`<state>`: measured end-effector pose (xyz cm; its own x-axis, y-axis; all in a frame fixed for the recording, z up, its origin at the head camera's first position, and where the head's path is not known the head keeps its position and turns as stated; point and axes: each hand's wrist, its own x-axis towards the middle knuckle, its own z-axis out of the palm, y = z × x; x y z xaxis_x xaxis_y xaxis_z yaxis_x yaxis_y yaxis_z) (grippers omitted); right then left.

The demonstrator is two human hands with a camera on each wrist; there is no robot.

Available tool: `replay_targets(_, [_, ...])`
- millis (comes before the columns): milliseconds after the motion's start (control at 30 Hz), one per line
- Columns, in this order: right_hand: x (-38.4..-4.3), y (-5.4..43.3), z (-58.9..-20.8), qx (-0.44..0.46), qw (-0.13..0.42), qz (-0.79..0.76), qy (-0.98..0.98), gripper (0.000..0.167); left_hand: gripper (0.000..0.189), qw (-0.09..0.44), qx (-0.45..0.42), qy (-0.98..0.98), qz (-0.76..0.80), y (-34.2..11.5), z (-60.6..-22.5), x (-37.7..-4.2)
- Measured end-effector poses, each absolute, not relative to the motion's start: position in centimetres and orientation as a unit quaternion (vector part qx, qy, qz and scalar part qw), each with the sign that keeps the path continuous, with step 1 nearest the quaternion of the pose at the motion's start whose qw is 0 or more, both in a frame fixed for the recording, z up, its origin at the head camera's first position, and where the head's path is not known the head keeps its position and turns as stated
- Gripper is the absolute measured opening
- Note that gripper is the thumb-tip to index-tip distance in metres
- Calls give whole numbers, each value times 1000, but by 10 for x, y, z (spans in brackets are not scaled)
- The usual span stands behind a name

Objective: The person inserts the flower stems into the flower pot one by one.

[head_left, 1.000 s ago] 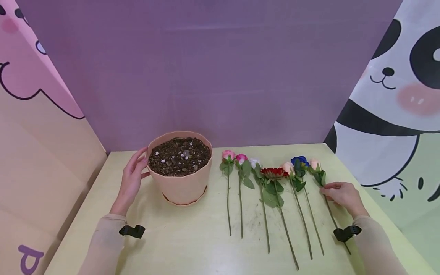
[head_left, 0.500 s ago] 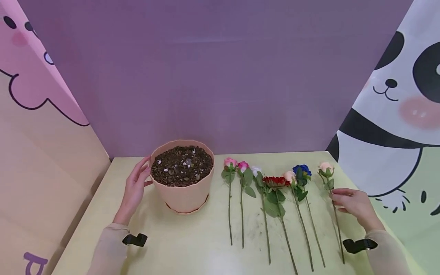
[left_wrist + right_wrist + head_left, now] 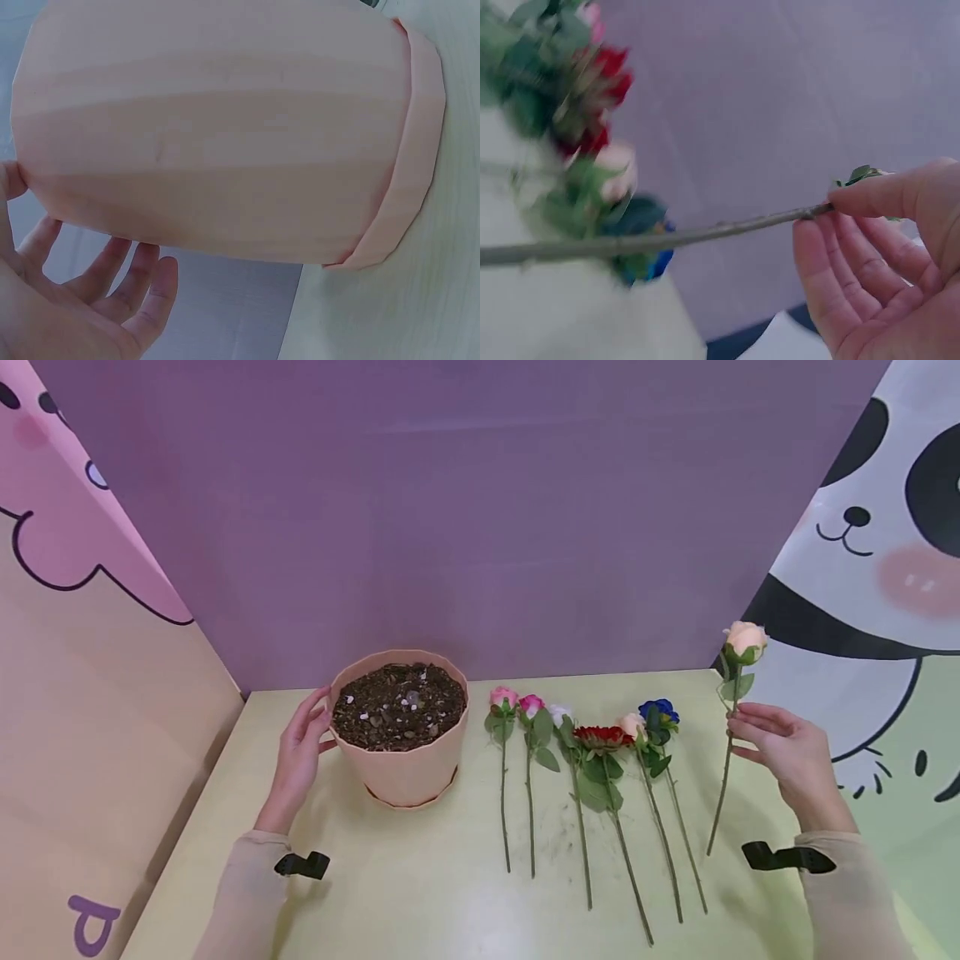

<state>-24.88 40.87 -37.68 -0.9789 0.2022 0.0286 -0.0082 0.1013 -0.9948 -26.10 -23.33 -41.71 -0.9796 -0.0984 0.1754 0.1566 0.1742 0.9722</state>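
My right hand (image 3: 787, 756) pinches the stem of a peach rose (image 3: 746, 642) between thumb and fingers, just below its leaves. The rose stands nearly upright in the air at the table's right side. In the right wrist view its bare stem (image 3: 727, 229) runs left from the fingertips; the bloom is mostly hidden behind the hand. My left hand (image 3: 296, 768) rests its loosely spread fingertips against the left side of a pink flowerpot (image 3: 405, 777), near the rim. Dark soil with white specks (image 3: 397, 706) fills the pot. The left wrist view shows the fingers (image 3: 154, 300) along the pot's wall.
Several stemmed flowers lie in a row on the table (image 3: 420, 893): a pink rose (image 3: 503, 697), a deep pink rose (image 3: 531, 705), a white flower (image 3: 558, 714), a red flower (image 3: 602, 737), another peach rose (image 3: 632, 724) and a blue rose (image 3: 660, 710). A purple backdrop (image 3: 465, 527) stands behind.
My right hand has lifted the peach rose off the table at the right end of the row and tipped it upright. The left hand stays at the pot.
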Motion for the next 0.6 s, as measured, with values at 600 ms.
replay_targets(600, [-261, 335, -330, 26, 139, 684, -716, 28, 53, 97, -21, -765, -636, -233, -417, -258])
